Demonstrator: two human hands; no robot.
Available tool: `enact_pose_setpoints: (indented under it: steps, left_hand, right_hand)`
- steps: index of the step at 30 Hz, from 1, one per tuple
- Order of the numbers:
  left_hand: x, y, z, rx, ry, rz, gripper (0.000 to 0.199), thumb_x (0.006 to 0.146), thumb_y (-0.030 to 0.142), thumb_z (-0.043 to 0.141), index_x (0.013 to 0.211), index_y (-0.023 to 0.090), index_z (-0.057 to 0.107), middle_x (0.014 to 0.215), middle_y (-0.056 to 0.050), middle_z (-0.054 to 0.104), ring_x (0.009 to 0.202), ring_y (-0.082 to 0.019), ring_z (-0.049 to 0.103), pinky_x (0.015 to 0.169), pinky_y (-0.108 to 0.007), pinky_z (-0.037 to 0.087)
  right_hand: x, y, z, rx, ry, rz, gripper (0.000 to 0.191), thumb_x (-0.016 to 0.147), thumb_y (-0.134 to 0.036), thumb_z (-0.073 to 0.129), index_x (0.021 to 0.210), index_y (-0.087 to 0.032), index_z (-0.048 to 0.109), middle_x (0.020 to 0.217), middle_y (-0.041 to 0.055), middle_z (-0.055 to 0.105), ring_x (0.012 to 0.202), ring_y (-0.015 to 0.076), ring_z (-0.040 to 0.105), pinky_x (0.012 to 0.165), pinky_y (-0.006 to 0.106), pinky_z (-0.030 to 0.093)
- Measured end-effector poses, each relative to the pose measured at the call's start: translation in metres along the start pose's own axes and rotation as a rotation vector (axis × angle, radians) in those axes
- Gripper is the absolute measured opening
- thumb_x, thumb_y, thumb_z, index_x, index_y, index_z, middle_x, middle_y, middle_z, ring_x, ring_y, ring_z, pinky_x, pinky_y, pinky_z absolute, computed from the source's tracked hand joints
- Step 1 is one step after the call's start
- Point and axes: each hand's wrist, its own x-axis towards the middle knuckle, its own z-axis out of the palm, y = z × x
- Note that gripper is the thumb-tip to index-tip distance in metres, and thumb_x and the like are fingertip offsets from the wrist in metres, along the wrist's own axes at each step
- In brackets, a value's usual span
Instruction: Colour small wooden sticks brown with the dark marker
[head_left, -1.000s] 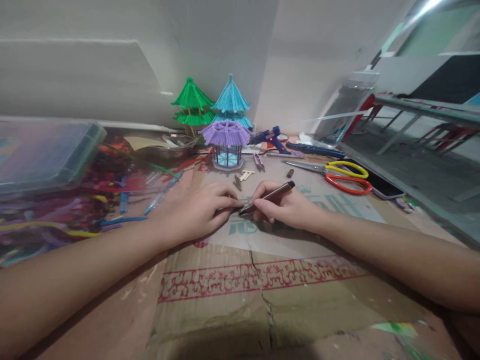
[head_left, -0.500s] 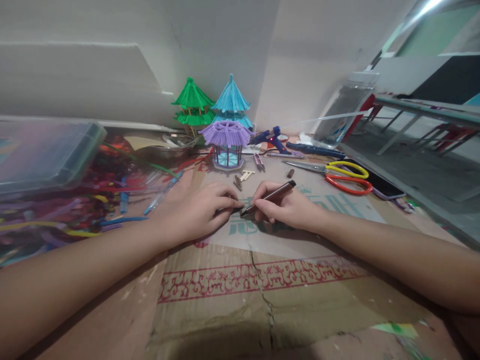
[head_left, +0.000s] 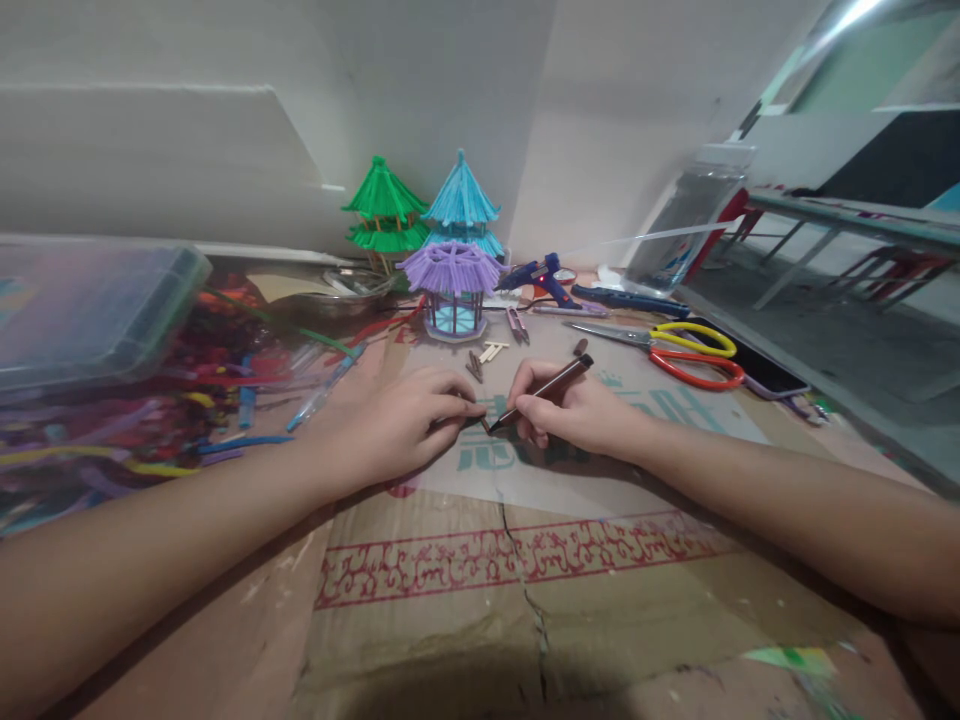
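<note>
My right hand [head_left: 559, 405] is closed around a dark brown marker pen [head_left: 541, 392], its tip pointing down and left. The tip meets or nearly meets a small brown stick [head_left: 484, 424], which my left hand [head_left: 427, 415] pinches between thumb and forefinger. Both hands rest over a printed white sheet [head_left: 480, 480] on the cardboard. Just beyond the fingers lie several short pale sticks [head_left: 491, 351] and a few brown ones [head_left: 474, 367]. The marker's cap [head_left: 581, 346] lies behind my right hand.
Behind stand purple [head_left: 454, 270], blue [head_left: 461, 190] and green [head_left: 382, 190] pavilion models. A glue gun [head_left: 544, 278], thread snips [head_left: 517, 325], scissors [head_left: 675, 345] and a phone [head_left: 757, 365] lie to the right. At left, a plastic box [head_left: 97, 310] sits over coloured pipe cleaners [head_left: 97, 450].
The marker tip has shifted slightly right along with my right hand, and more of the small brown stick shows. My left hand stays in place.
</note>
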Motion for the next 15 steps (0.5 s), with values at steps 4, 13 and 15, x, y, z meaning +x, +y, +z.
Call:
enact_pose_setpoints:
  steps: [4, 13, 15]
  left_hand:
    - [0.0011, 0.0033, 0.0003, 0.115, 0.037, 0.055, 0.025, 0.099, 0.019, 0.053, 0.106, 0.016, 0.077, 0.104, -0.01, 0.072, 0.098, -0.023, 0.067, 0.087, -0.039, 0.056]
    - [0.0009, 0.0067, 0.0027, 0.224, 0.08, 0.098, 0.025, 0.099, 0.018, 0.053, 0.108, 0.015, 0.077, 0.1, -0.012, 0.074, 0.09, -0.023, 0.068, 0.08, -0.038, 0.058]
    - [0.0007, 0.006, 0.0028, 0.217, 0.08, 0.098, 0.026, 0.099, 0.017, 0.053, 0.106, 0.017, 0.077, 0.102, -0.011, 0.074, 0.092, -0.023, 0.069, 0.082, -0.038, 0.058]
  right_hand:
    - [0.0012, 0.0005, 0.0005, 0.014, -0.004, 0.0, 0.012, 0.083, -0.028, 0.06, 0.082, -0.019, 0.052, 0.058, -0.004, 0.061, 0.045, 0.0079, 0.054, 0.045, 0.02, 0.044]
    - [0.0006, 0.002, 0.0007, -0.002, -0.009, -0.004, 0.012, 0.084, -0.027, 0.062, 0.083, -0.019, 0.053, 0.061, -0.0035, 0.062, 0.046, 0.0081, 0.054, 0.045, 0.02, 0.044]
    - [0.0001, 0.001, 0.0007, 0.012, 0.024, -0.003, 0.011, 0.084, -0.027, 0.062, 0.083, -0.019, 0.053, 0.06, -0.0038, 0.062, 0.047, 0.0084, 0.055, 0.046, 0.02, 0.045]
